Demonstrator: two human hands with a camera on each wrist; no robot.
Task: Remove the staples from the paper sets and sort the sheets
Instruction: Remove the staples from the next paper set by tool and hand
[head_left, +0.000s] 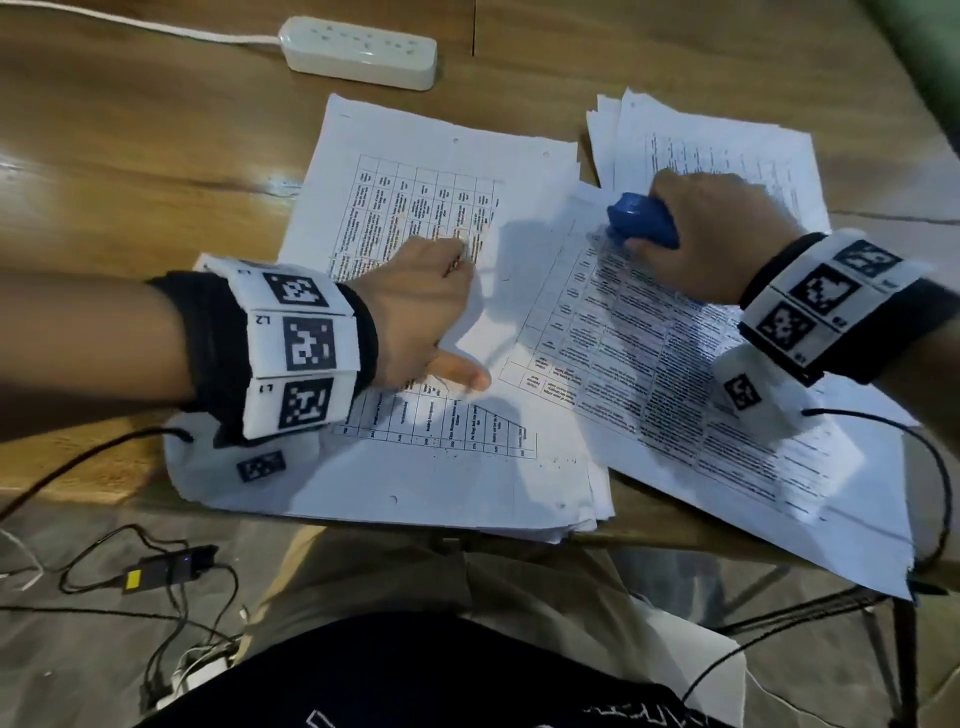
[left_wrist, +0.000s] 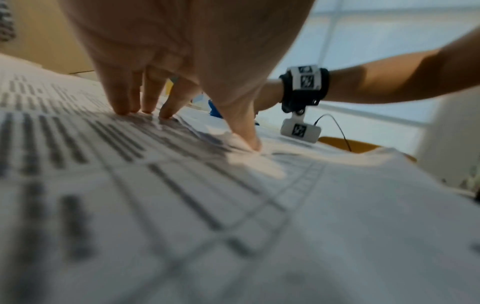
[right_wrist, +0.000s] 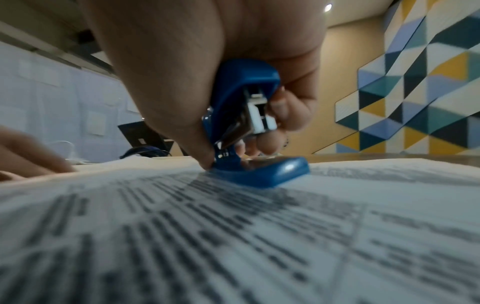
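A stapled paper set (head_left: 675, 374) with printed tables lies slanted across the table's front right. My right hand (head_left: 711, 239) grips a small blue stapler (head_left: 641, 221) (right_wrist: 246, 127), whose tip sits on the set's upper left corner. My left hand (head_left: 421, 317) (left_wrist: 182, 61) presses down with straight fingers (left_wrist: 122, 102) and thumb (left_wrist: 246, 131) on the left edge of that set, over a thick pile of loose sheets (head_left: 395, 467). The staple itself is hidden under the stapler.
Another pile of sheets (head_left: 727, 140) lies at the back right, partly under my right hand. A white power strip (head_left: 358, 52) with its cord lies at the back of the wooden table (head_left: 130, 156). Cables and an adapter (head_left: 166, 571) lie on the floor below.
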